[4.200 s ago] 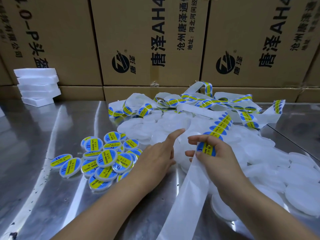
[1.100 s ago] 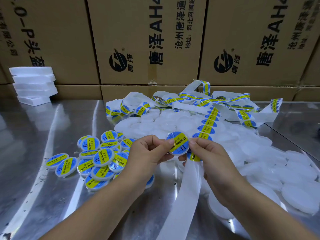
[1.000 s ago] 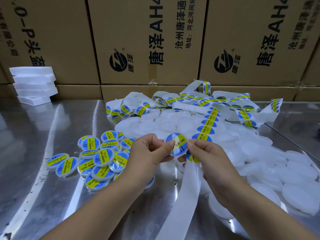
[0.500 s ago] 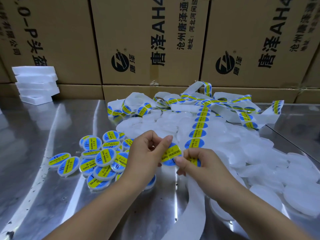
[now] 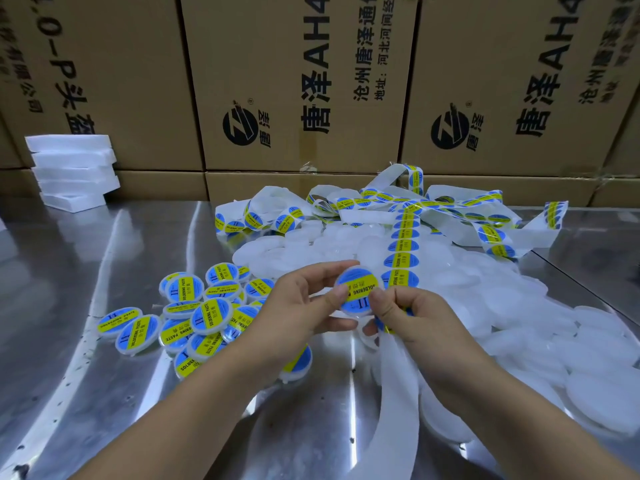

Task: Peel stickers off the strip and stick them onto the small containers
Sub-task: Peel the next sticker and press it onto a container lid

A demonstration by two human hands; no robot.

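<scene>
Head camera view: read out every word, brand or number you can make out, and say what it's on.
"SOLDERING PASTE", "II": held container.
"唐泽", "AH4", "沧州唐泽通" (cut off): cardboard boxes.
Small print on the sticker strip and the boxes' address line: too blurred to read.

The container (image 5: 358, 291) I hold reads "SOLDERING PASTE" (plus "II"); the cardboard boxes (image 5: 294, 81) behind read "唐泽 AH4".

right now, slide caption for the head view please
Left hand holds a stickered container; right hand presses it while gripping the sticker strip, above a steel table.
</scene>
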